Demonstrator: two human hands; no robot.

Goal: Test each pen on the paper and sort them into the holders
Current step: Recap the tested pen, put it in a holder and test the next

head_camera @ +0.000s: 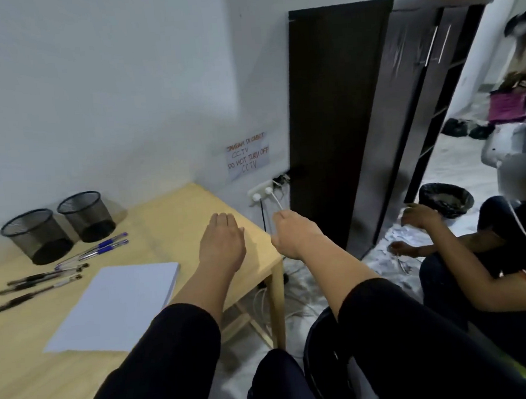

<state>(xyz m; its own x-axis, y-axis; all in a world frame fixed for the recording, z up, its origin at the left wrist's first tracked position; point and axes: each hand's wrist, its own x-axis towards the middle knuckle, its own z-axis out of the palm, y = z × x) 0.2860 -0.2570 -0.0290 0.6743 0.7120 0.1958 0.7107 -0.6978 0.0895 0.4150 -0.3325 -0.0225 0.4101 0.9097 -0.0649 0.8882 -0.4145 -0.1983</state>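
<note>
Wooden table (pixel 169 218) holds 5 pens (pixel 64 269); left hand (pixel 222 242) flat, right hand (pixel 292 237) seemingly loosely curled, empty.

Black sleeves cover both arms, ending mid-forearm; the left hand (pixel 221 242) and right hand (pixel 292 235) are bare, without rings or watch.

hands (pixel 252 240) empty above table (pixel 175 211) | pens (pixel 61 269) beside holders (pixel 58 226) | paper (pixel 116 306)
</note>
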